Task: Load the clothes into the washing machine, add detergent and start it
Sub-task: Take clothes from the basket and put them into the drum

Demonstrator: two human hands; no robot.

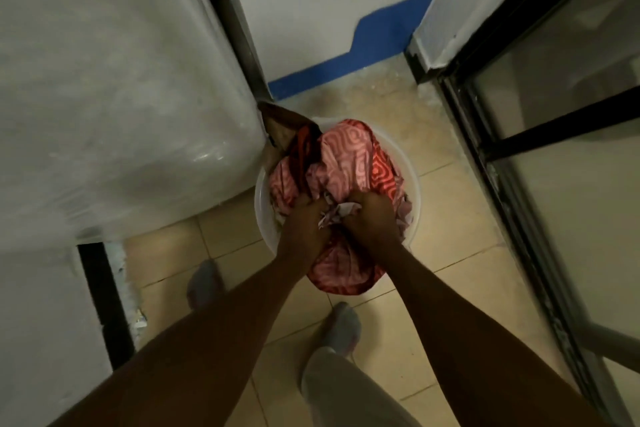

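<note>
**Loading barely begun: clothes still in the basin**

The clothes (pixel 349 156), a heap led by a red-and-pink patterned fabric, still sit in a white basin (pixel 415 198) on the tiled floor (pixel 460 253). The basin lies near the corner where the blue-skirted wall meets the floor. Part of the patterned fabric spills over the basin's near rim.

Both arms reach down into the heap. The left hand (pixel 304 222) has its fingers (pixel 306 201) curled down into the fabric on the basin's left side. The right hand (pixel 372 218) is sunk in just beside it, fingers (pixel 356 199) likewise bent into the cloth. A crumpled pale garment (pixel 337 213) is bunched between the two hands. Both hands appear to be gripping a bundle, though the fingertips themselves are buried and hidden.

To the left stands a large white appliance (pixel 121 97) under glossy film, touching or nearly touching the basin's far left rim; it is probably the washing machine. Its opening and controls are not visible, so whether it is open cannot be told. A black-framed glass door (pixel 554 114) runs along the right.

By this evidence only the first step is in hand: gathering a load. Lifting it into the machine, adding detergent and starting the cycle all seem left to do; no detergent is in sight.
</note>
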